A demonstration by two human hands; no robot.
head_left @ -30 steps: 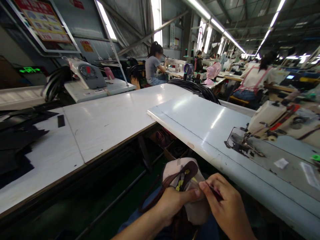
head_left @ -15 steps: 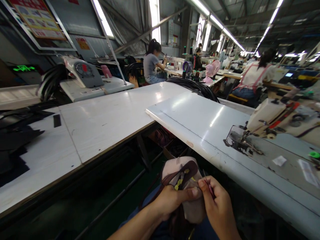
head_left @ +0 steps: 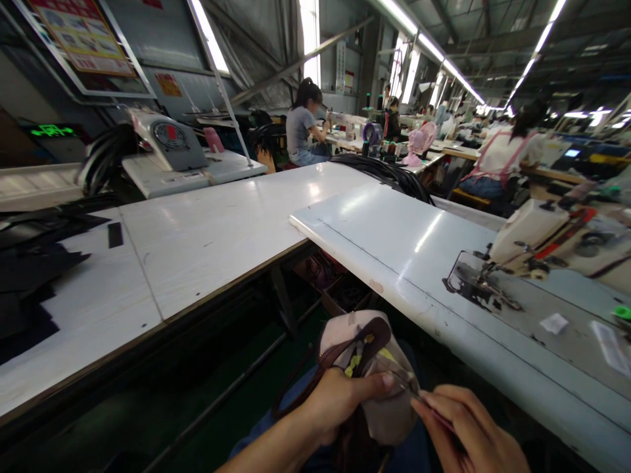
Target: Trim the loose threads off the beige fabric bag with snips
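A small beige bag with dark brown straps and trim rests on my lap, below the table edges. Bits of yellow show near its opening. My left hand is closed on the bag, its thumb pressed flat across the fabric. Just to the right, my right hand grips a thin, pointed metal tool. The tool's tip reaches toward the fabric beside my left thumb; whether it touches cannot be made out. Most of the fingers of my left hand are hidden under the bag.
A white sewing table with a sewing machine stands to my right. A long white worktable runs to the left, bearing black pieces. A box sits beneath the tables. Other people work farther back.
My right hand has moved right and down, away from my left thumb, and turned so the tool points left toward the bag. My left hand keeps its hold.
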